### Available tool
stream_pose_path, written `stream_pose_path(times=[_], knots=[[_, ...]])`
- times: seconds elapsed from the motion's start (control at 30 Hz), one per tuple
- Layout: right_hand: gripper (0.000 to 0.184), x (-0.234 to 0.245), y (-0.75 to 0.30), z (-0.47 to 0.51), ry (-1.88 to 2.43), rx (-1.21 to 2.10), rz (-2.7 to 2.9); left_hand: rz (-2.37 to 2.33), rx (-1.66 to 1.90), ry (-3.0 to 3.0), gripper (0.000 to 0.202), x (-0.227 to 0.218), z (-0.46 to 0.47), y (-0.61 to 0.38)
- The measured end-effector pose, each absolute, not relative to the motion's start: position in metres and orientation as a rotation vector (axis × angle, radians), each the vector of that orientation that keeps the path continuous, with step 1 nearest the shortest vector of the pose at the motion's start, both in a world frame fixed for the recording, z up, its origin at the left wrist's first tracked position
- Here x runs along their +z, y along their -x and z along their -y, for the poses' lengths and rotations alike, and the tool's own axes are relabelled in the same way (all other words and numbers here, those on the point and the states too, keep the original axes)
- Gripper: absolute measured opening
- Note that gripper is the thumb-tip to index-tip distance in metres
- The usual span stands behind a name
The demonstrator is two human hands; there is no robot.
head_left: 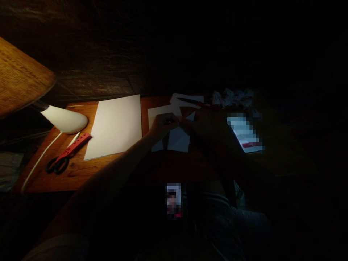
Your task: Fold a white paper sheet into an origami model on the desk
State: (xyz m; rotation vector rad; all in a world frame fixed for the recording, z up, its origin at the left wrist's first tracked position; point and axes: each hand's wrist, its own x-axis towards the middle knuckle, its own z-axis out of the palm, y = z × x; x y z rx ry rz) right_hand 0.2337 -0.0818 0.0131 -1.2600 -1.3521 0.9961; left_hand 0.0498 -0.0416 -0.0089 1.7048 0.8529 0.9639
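My left hand (164, 125) sits in the lamplight, its fingers pinched on the edge of a folded white paper (178, 139). My right hand (197, 127) lies deep in shadow against the same paper, touching my left fingertips, and its grip is too dark to make out. Beneath my hands, a further white sheet (156, 116) sticks out to the left. A dark-bladed knife with a red handle (197, 104) lies just beyond my right hand, on another white sheet (187, 98).
A large white sheet (114, 127) lies on the wooden table (77, 174), left of my hands. Farther left are scissors with black loops and a red part (65, 154), plus a white lamp (63, 119) with its cord. A blurred phone (243, 132) and crumpled white paper (232, 98) lie to the right.
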Motion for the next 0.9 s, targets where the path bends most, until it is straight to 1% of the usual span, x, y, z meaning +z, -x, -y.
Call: stream_pose_path(times=[0.13, 0.3, 0.47, 0.8, 0.9], knots=[[0.013, 0.013, -0.234, 0.079, 1.281, 1.037, 1.227, -0.903, 1.015, -1.67, 0.012, -0.004, 0.045, -0.051], [0.02, 0.012, -0.236, 0.076, 1.278, 1.102, 1.09, -0.94, 1.04, -1.614, 0.013, -0.002, 0.045, -0.05], [0.03, 0.011, -0.24, 0.077, 1.236, 1.043, 1.09, -0.952, 1.066, -1.586, 0.011, -0.004, 0.041, -0.05], [0.038, 0.009, -0.246, 0.072, 1.289, 0.913, 1.124, -1.015, 1.114, -1.529, 0.011, -0.009, 0.035, -0.047], [0.036, 0.007, -0.245, 0.071, 1.281, 0.904, 1.147, -1.004, 1.13, -1.506, 0.01, -0.01, 0.035, -0.047]])
